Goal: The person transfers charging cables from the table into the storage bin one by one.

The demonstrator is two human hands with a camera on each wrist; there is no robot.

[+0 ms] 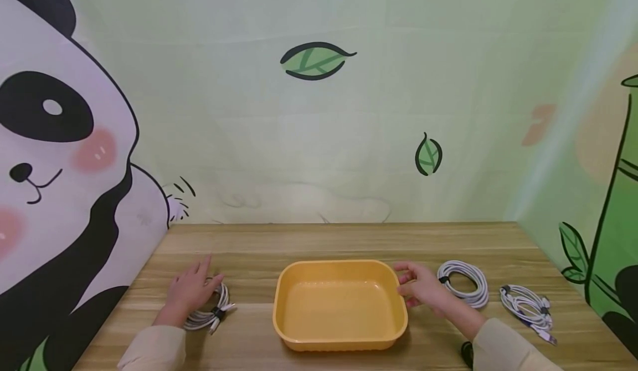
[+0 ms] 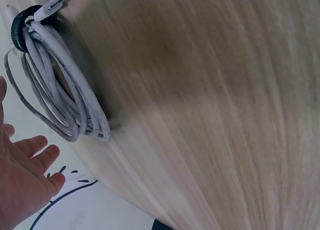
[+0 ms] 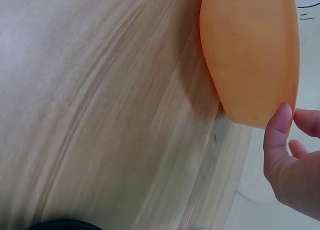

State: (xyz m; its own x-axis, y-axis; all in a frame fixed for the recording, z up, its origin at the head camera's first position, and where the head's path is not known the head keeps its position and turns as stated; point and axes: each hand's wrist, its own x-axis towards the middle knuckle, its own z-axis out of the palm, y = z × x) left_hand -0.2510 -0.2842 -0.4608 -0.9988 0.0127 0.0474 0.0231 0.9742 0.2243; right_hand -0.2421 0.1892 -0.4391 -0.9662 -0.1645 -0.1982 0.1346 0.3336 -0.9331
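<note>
A yellow rectangular tray [image 1: 341, 344] sits on the wooden table in the head view. At its right side my right hand [image 1: 423, 289] has curled fingers on the rim. In the right wrist view the fingertips [image 3: 280, 121] of that hand pinch the orange-looking tray [image 3: 250, 50] at its corner edge. To the left, my left hand [image 1: 191, 289] hovers over or rests against a coiled white cable [image 1: 201, 320] tied with a black strap. Its fingers are spread; the left wrist view shows them beside the cable [image 2: 60, 80], not wrapped round it.
Right of the tray lie two more coiled white cables, a round one [image 1: 476, 274] and a looser bundle [image 1: 528, 307]. A dark object [image 1: 467, 354] shows partly by the right sleeve. Behind the wooden table [image 1: 319, 241] hangs a backdrop with a panda and leaves.
</note>
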